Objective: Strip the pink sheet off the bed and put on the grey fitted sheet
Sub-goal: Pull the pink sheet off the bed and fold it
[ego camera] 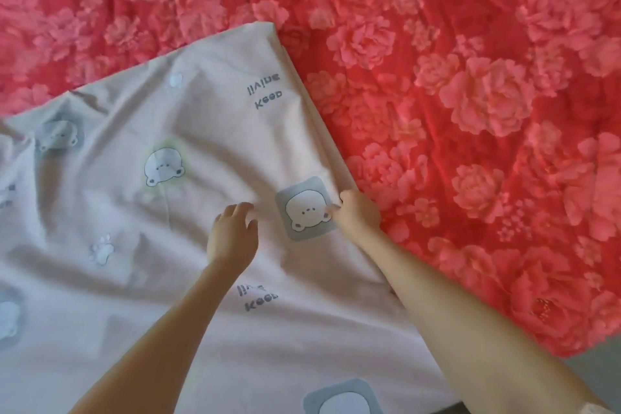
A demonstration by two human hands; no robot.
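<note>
Grey bear-print sheet (201, 151) is lying on the pink floral sheet (470, 77), fingers of the right hand (358, 215) gripping its folded edge, left hand (233, 235) relaxed, empty.

Pink floral sheet (470, 111) covers the bed (571, 339); pale bear-print sheet (201, 131) lies atop.

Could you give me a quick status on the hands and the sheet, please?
Right hand grips folded edge of the bear-print sheet. Left hand open, over it. Sheet lies folded on red floral cover. Nothing in the way.
</note>
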